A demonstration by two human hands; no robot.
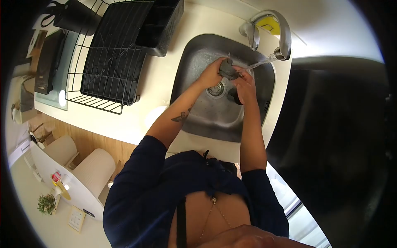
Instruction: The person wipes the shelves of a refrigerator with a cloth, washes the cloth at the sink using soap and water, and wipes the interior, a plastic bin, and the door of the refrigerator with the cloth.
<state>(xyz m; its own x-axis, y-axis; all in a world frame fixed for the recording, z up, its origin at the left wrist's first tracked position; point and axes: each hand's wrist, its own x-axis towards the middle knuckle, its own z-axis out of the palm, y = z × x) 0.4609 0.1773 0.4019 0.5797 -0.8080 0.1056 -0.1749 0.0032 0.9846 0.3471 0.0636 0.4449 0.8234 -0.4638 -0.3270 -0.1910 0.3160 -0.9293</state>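
Observation:
Over the sink, my left hand is closed on a crumpled dark grey cloth. My right hand meets the cloth's right end, its fingers pinched together. Whatever sits between those fingers is small and partly hidden, so I cannot make it out. Water runs from the curved metal tap onto the fingers of my right hand. Below my hands is the round metal drain. A black rounded object shows partly behind my right hand, low in the basin.
Left of the sink stands a black wire dish rack with a black cutlery holder. A yellow item lies behind the tap. A large black surface borders the counter's right side. White chairs and a table are lower left.

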